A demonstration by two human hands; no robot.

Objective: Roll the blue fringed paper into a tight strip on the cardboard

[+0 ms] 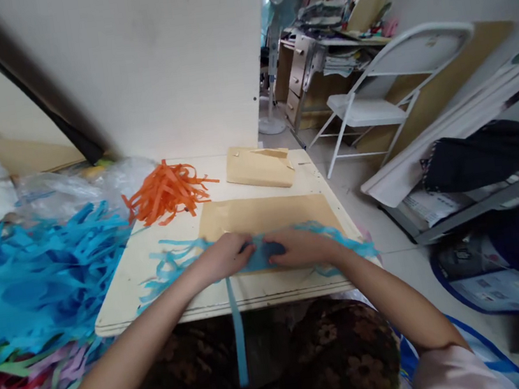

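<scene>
Both hands, left (224, 255) and right (299, 246), pinch blue paper strips (262, 255) at bench (124, 300) 6 o'clock edge; uneven tugging could tear them.

Between my left hand (224, 255) and my right hand (298, 246) I press light blue paper strips (261, 255). At eleven o'clock of them is an orange strip pile (167, 193); under them a tan brown envelope (262, 214). My lap cloth (312, 361) has a dark brown flower pattern.
</scene>
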